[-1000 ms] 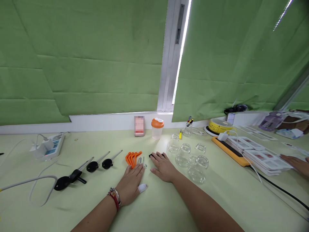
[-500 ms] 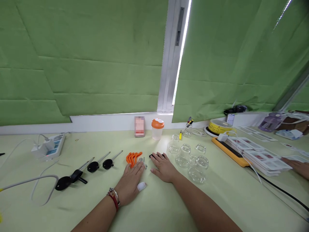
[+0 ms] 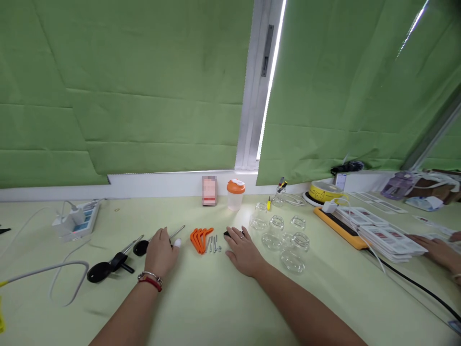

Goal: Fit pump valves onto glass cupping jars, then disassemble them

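My left hand (image 3: 161, 253) rests over a black round-headed part with a metal rod (image 3: 177, 231), mostly covering its head; the fingers point forward, with a white wrap on the thumb. To its left lie more black parts with rods (image 3: 99, 272). My right hand (image 3: 245, 252), wearing a ring, lies palm down with fingers spread over small black pieces (image 3: 226, 234), largely hidden. Between my hands are several orange bent pieces (image 3: 199, 239), metal screws (image 3: 212, 244) and small hardware (image 3: 219, 249). Several clear glass jars (image 3: 293, 259) stand right of my right hand.
An orange-lidded cup (image 3: 235, 194) and a phone (image 3: 209, 191) stand by the wall. A power strip (image 3: 81, 222) with cables is at left. An orange-and-black bar (image 3: 340, 228) and stacked cards (image 3: 392, 242) lie at right, beside another person's hand (image 3: 437, 252).
My left hand has moved left from the orange pieces and screws to the black part with a rod, uncovering the screws. My right hand stays on the small black pieces.
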Demonstrator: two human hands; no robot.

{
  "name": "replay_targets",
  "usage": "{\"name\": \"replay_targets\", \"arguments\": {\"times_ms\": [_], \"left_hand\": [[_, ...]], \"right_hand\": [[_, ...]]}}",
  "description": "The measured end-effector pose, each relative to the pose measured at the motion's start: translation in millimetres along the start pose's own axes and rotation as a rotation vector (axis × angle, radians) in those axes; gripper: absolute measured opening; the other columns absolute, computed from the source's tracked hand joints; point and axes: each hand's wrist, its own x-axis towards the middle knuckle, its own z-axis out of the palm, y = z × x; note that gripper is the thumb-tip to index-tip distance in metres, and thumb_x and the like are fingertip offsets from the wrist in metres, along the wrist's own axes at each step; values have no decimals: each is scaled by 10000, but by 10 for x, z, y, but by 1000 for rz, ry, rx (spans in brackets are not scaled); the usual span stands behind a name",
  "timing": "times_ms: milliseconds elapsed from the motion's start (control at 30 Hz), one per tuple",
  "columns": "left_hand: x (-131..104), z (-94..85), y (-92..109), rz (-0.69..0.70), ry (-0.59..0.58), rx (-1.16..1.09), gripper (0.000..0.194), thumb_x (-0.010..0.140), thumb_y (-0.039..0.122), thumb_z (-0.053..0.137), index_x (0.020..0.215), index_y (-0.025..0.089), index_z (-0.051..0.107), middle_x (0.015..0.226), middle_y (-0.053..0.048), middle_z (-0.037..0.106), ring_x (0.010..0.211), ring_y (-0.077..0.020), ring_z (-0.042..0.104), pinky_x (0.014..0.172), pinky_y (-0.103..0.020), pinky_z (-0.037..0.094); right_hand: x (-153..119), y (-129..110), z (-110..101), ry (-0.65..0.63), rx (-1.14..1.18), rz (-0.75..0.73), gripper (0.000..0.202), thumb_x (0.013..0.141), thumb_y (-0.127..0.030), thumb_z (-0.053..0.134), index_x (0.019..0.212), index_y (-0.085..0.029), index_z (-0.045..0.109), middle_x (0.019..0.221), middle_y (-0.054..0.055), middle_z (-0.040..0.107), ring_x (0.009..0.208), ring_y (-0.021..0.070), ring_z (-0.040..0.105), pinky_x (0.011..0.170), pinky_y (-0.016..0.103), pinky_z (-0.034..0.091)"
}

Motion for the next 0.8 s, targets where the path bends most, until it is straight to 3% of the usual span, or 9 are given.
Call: {"name": "replay_targets", "arguments": {"times_ms": [200, 333, 433, 667, 800], "left_hand": [[-20, 17, 45, -8, -65, 11, 289, 775, 308, 472, 951, 95, 558, 998, -165, 591, 963, -323, 559, 813, -407, 426], [-27, 4, 50, -27, -98, -5, 254, 757, 332, 487, 890, 128, 560, 983, -149, 592, 943, -324, 558, 788, -407, 422], [-23, 12, 31, -53, -126, -36, 303, 746, 363, 510, 921, 120, 555, 1016, -155, 584, 976, -319, 553, 809, -384, 425], [-4, 172, -64, -145, -172, -124, 606, 727, 317, 579, 1225, 21, 400, 1209, -208, 505, 1154, -306, 481, 931, -345, 403], [17, 272, -126, -180, -175, -160, 566, 734, 228, 580, 1230, 26, 396, 1248, -206, 475, 1185, -288, 464, 983, -333, 372]], "right_hand": [[272, -439, 145, 126, 102, 66, 274, 903, -291, 396, 983, -188, 637, 1452, 72, 340, 1318, 247, 282, 1099, 472, 74], [606, -628, 255, 142, 173, 296, 303, 890, -296, 396, 855, -164, 666, 1424, 116, 373, 1300, 282, 304, 1065, 494, 130], [793, -690, 292, 131, 182, 423, 287, 854, -309, 445, 870, -148, 681, 1400, 145, 396, 1287, 314, 312, 1049, 511, 133], [889, -752, 383, 114, 165, 491, 272, 815, -288, 482, 893, -144, 700, 1312, 149, 487, 1246, 328, 349, 1039, 519, 121], [881, -759, 425, 121, 205, 506, 253, 818, -275, 481, 828, -159, 706, 1246, 134, 538, 1231, 319, 368, 1042, 521, 110]]}}
